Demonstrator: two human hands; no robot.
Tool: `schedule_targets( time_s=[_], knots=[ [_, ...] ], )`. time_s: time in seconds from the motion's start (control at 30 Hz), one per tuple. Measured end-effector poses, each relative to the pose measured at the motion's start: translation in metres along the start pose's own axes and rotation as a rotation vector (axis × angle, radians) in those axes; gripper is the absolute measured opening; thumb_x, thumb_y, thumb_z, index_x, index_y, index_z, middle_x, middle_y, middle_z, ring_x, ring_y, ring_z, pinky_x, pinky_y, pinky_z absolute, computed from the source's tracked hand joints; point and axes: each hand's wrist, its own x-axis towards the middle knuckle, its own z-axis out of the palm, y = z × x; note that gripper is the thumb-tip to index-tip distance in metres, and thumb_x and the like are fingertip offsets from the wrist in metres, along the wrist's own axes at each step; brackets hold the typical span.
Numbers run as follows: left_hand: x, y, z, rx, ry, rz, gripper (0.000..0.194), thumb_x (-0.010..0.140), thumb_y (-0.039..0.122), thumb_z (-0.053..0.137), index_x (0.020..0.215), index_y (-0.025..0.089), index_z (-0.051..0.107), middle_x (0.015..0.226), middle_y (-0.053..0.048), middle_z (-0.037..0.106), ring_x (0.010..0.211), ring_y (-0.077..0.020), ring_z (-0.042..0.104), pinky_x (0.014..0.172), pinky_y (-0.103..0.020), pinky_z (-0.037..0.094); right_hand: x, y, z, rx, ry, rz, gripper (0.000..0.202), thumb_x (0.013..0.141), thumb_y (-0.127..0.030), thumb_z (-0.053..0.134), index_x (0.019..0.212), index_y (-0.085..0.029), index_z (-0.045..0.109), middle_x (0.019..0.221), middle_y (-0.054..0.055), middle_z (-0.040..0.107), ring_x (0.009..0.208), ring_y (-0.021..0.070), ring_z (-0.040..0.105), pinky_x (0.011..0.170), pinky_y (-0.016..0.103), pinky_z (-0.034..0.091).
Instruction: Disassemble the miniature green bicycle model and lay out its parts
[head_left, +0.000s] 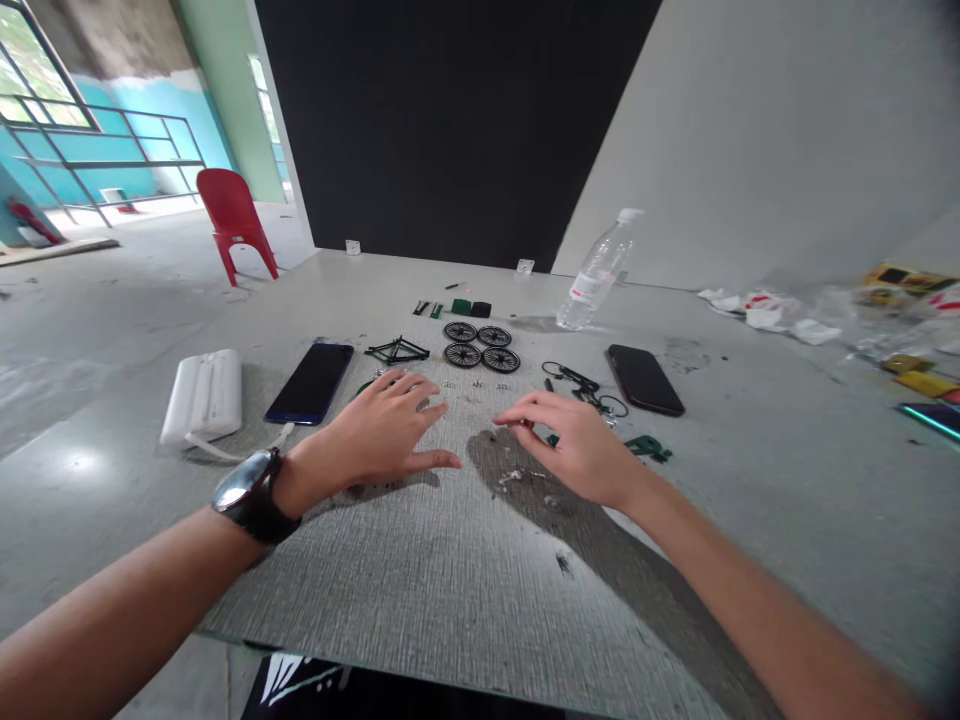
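Observation:
My left hand [394,425] hovers or rests low over the table with its fingers spread and nothing in it; green parts lie partly hidden beneath it. My right hand [566,435] has its fingertips pinched together, and what they hold, if anything, is too small to make out. Beyond my hands lie four black spoked wheels [480,346], a dark frame piece [397,350] and small green and black pieces [470,308]. Tiny metal bits [477,384] sit in a row between the hands and the wheels. Black parts [576,380] and a green part [649,447] are beside my right hand.
A white power bank [202,395] with a cable and a phone [310,383] lie at the left. Another phone [645,379] is at the right, a clear bottle [600,272] behind it. Plastic bags [787,312] lie far right. A black panel [450,130] stands behind the table [450,600].

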Motion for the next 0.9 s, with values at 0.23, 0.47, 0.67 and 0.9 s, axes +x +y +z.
schedule_targets(
  time_s=[0.23,0.47,0.67,0.9],
  knots=[
    [0.001,-0.002,0.002,0.001,-0.009,0.001,0.068,0.097,0.071,0.032,0.129,0.019,0.062,0.133,-0.013,0.059,0.129,-0.0307,0.047,0.11,-0.048,0.035,-0.001,0.001,0.001,0.015,-0.01,-0.002,0.026,0.098,-0.025,0.047,0.109,-0.024,0.071,0.109,0.006,0.069,0.089,0.018,0.065,0.08,0.034,0.052],
    [0.0,-0.012,0.004,-0.002,-0.012,-0.006,0.064,0.098,0.07,0.031,0.135,0.027,0.06,0.137,-0.011,0.057,0.132,-0.0314,0.045,0.109,-0.049,0.035,-0.001,0.002,0.002,0.019,-0.012,-0.007,0.025,0.098,-0.025,0.048,0.108,-0.025,0.071,0.108,0.006,0.07,0.09,0.0178,0.065,0.08,0.034,0.052],
    [-0.002,-0.017,0.007,-0.027,0.009,-0.013,0.062,0.097,0.071,0.033,0.136,0.03,0.059,0.14,-0.009,0.055,0.133,-0.03,0.044,0.11,-0.048,0.035,-0.001,0.001,0.001,0.025,-0.007,-0.007,0.025,0.098,-0.025,0.049,0.107,-0.026,0.072,0.106,0.005,0.071,0.09,0.0183,0.065,0.081,0.036,0.052],
    [-0.002,-0.016,0.005,-0.013,-0.012,-0.005,0.066,0.098,0.07,0.03,0.136,0.024,0.058,0.139,-0.012,0.056,0.133,-0.0309,0.043,0.108,-0.048,0.037,0.0,0.001,0.0,0.016,-0.021,0.006,0.025,0.098,-0.026,0.048,0.107,-0.025,0.071,0.107,0.006,0.07,0.09,0.0179,0.065,0.08,0.035,0.052]
  ],
)
